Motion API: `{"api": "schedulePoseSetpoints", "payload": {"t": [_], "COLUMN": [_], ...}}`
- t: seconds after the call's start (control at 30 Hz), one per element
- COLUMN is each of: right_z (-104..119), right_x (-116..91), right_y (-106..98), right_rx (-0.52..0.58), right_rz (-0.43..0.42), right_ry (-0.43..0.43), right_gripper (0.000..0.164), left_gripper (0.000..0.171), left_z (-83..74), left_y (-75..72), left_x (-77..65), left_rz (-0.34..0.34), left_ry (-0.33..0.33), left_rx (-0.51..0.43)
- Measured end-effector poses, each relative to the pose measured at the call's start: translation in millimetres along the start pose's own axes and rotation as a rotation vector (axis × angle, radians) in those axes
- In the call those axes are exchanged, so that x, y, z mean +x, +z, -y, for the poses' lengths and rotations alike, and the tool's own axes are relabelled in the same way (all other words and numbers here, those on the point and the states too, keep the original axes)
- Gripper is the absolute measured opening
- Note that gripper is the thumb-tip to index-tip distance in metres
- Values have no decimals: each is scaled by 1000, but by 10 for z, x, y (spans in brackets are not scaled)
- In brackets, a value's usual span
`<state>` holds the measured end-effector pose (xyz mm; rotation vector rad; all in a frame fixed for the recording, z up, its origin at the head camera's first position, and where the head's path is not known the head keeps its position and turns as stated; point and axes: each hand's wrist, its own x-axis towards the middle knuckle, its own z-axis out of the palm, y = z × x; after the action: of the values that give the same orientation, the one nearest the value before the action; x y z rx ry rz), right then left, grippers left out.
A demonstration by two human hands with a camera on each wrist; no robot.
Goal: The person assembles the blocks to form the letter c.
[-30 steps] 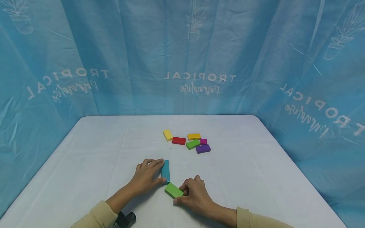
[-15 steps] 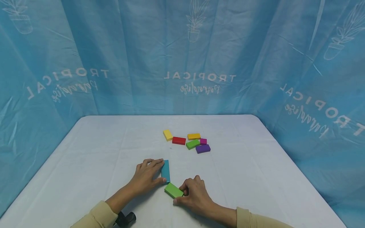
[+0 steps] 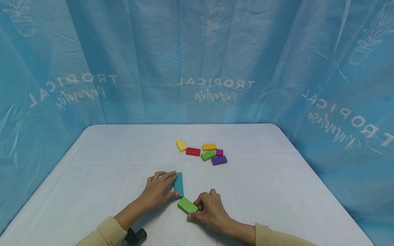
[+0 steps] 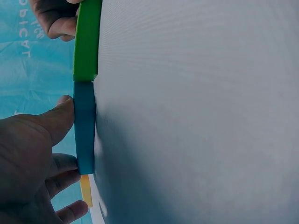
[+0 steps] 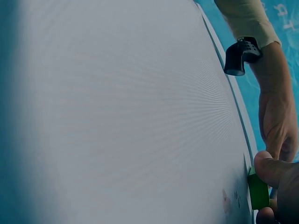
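At lower centre we see a green block (image 3: 187,205), right end pinched by fingers of the right hand (image 3: 212,210), slanting up-left to meet the blue block (image 3: 179,184), which extended fingers of the left hand (image 3: 157,193) touch.

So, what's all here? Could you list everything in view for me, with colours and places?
Blue block: 1, blue, under the left hand's touch
Near green block: 1, green, at the blue block's near end
Yellow block: 1, yellow, far group's left end
Red block: 1, red, right of yellow
Amber block: 1, amber, behind far green
Far green block: 1, green, right of red
Magenta block: 1, magenta, right of far green
Purple block: 1, purple, front of far group
Table: 1, white, under the blocks
Curtain: at least 1, blue, white print, around the table
Wrist device: 1, black, left wrist
Sleeves: 2, tan, both arms
Left hand: 1, bare, touching blue block
Right hand: 1, bare, pinching near green block
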<state>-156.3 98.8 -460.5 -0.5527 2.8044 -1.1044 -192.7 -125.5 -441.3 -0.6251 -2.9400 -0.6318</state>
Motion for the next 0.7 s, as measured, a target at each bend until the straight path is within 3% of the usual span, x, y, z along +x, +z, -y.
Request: {"api": "schedulePoseSetpoints", "payload": {"t": [0.7], "right_z": [12], "right_x": [-1], "right_y": [-7], "right_rx": [5], "right_rz": [15], "right_ry": [13], "right_gripper": [34], "left_gripper": [64], "left_z": [-4], "left_y": [-14], "left_x": [-9], "left_rz": [1], "left_ry": [13], "left_rx": [23]}}
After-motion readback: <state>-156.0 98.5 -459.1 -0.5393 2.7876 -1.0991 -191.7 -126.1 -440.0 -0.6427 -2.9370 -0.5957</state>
